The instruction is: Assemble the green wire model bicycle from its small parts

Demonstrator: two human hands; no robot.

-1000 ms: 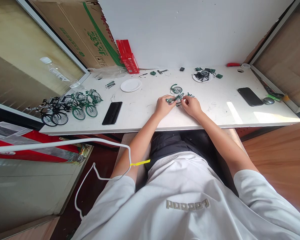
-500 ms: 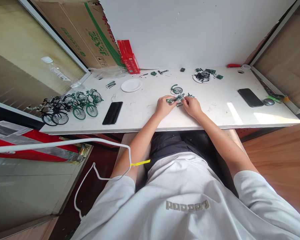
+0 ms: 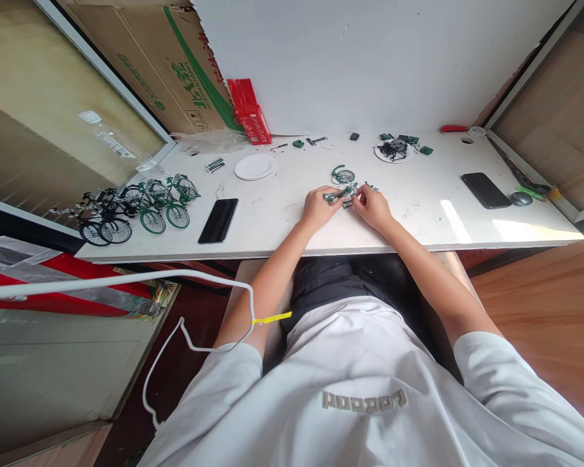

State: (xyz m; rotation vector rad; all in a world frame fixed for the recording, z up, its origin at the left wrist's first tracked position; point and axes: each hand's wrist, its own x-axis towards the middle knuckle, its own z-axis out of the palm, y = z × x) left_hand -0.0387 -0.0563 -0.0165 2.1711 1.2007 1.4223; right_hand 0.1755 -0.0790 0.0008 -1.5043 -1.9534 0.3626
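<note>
My left hand (image 3: 318,206) is closed on a green model bicycle frame (image 3: 338,194) just above the white table (image 3: 277,227). Close by on the right, my right hand (image 3: 372,206) pinches at the frame's silvery end; whether a small part sits between those fingertips is too fine to make out. Just beyond both hands lies a loose wheel with a green mudguard (image 3: 343,175). More small green parts (image 3: 371,186) show behind my right fingers, partly covered by them.
Several assembled model bicycles (image 3: 136,206) stand at the left. A phone (image 3: 219,220), an empty white plate (image 3: 255,167) and a red box (image 3: 250,113) are nearer the middle. At right are a plate of black parts (image 3: 394,150) and another phone (image 3: 486,190). A white cable (image 3: 126,277) crosses lower left.
My right fingers have shifted slightly at the frame's end. My left hand keeps its hold, and the whole view has moved a touch.
</note>
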